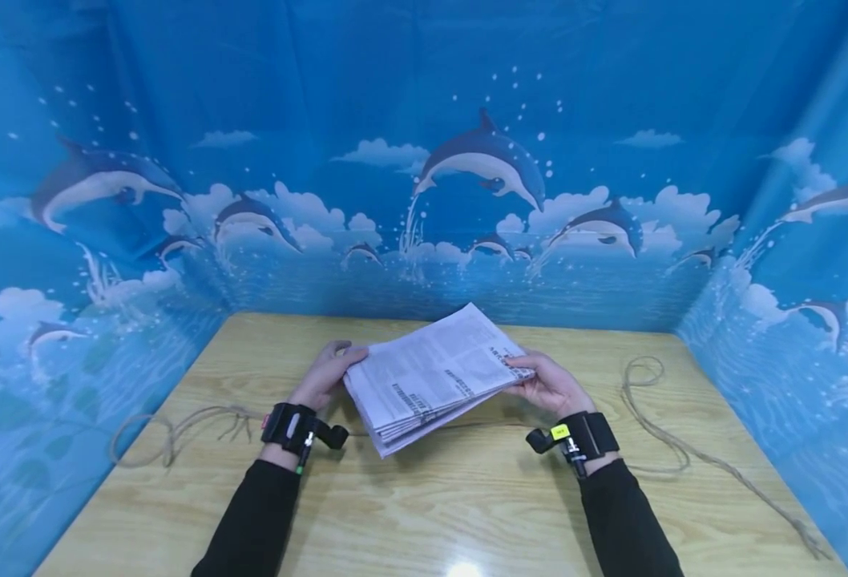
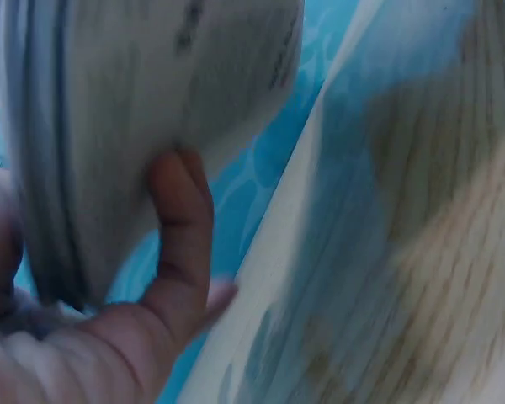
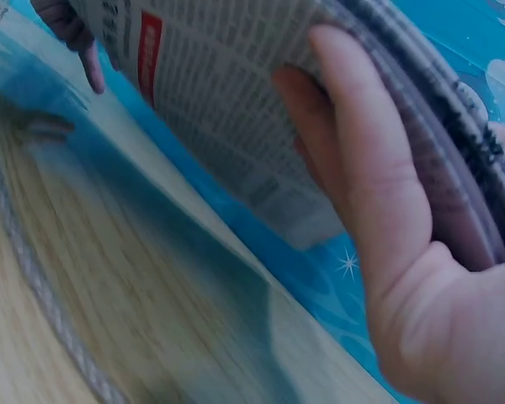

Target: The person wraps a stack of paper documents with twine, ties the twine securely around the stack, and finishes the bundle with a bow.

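Observation:
A folded stack of newspapers (image 1: 431, 373) is held tilted above the wooden table, its layered edges facing down toward the front. At its left end my left hand (image 1: 329, 373) grips the edge, thumb on top; the left wrist view shows fingers (image 2: 181, 219) bent against the underside of the newspapers (image 2: 143, 93). My right hand (image 1: 550, 385) pinches the right corner, thumb over the printed face. From the right wrist, fingers (image 3: 362, 126) lie along the lower side of the newspapers (image 3: 227, 109). A rope (image 1: 460, 425) runs across the table beneath the stack, partly hidden.
The rope's left end (image 1: 171, 433) lies looped and frayed near the table's left edge. On the right, the rope (image 1: 684, 449) curls and trails toward the front corner. Blue dolphin-print curtains (image 1: 395, 80) enclose the wooden table (image 1: 409, 521) at the back and sides.

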Tool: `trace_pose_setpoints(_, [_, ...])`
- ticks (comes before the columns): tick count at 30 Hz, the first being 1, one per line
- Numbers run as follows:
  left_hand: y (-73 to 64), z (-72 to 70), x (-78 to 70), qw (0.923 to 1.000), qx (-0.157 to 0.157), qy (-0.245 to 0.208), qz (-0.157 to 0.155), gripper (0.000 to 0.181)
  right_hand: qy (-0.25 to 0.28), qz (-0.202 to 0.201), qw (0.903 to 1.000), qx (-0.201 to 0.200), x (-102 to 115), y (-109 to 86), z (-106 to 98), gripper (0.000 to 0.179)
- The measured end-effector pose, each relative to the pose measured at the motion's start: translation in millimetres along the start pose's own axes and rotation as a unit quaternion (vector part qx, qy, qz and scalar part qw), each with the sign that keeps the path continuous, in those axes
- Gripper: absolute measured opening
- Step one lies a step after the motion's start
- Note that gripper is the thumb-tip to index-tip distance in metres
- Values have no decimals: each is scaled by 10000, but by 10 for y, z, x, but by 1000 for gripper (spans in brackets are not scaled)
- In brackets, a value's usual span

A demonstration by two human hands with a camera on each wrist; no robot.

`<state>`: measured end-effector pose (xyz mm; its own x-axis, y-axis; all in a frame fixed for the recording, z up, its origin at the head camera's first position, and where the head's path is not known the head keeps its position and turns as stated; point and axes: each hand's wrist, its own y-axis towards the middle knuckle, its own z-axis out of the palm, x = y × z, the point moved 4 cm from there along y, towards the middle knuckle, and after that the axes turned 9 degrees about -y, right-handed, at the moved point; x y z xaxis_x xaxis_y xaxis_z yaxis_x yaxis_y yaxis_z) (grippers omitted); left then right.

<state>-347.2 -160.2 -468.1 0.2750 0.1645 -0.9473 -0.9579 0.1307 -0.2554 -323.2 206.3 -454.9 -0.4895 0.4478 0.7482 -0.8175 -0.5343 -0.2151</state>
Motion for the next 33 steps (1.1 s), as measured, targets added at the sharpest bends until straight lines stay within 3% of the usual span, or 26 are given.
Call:
trace_pose_setpoints(3, [-13,3,32,9990,416,-43,-160,62,120,66,9999,-103,-9,-7,-13,34])
trace_pose_setpoints(6, [-41,29,72,9951,907,36,-401,50,174,-1,9988,-457,-20,8,-32,25])
trace_pose_setpoints(11, [-103,120,103,9849,1601,394,-522,52,-90,-43,9938,-1104,-86,80,-19,30])
trace_pose_setpoints(14, [-131,186,103,9793,1867,609,-495,60,18,3,9923,-1240,-148,123,28,39])
trace_pose_setpoints(17, [-143,270,103,9728,2137,757,-475,70,-43,-75,9935,-1138,-196,155,95,51])
trace_pose_setpoints(21, [-147,337,104,9661,2404,790,-513,79,-837,-330,9927,-803,-222,183,175,63])
trace_pose_setpoints(24, [-157,333,96,9656,2448,646,-597,81,-1284,-526,9877,-724,-218,187,193,64])
trace_pose_setpoints(28, [-179,353,80,9634,2566,370,-686,77,-1226,-496,9883,-762,-212,177,154,57])
trace_pose_setpoints(33, [-202,453,50,9557,2884,254,-531,74,-977,-192,9938,-496,-218,176,138,55])
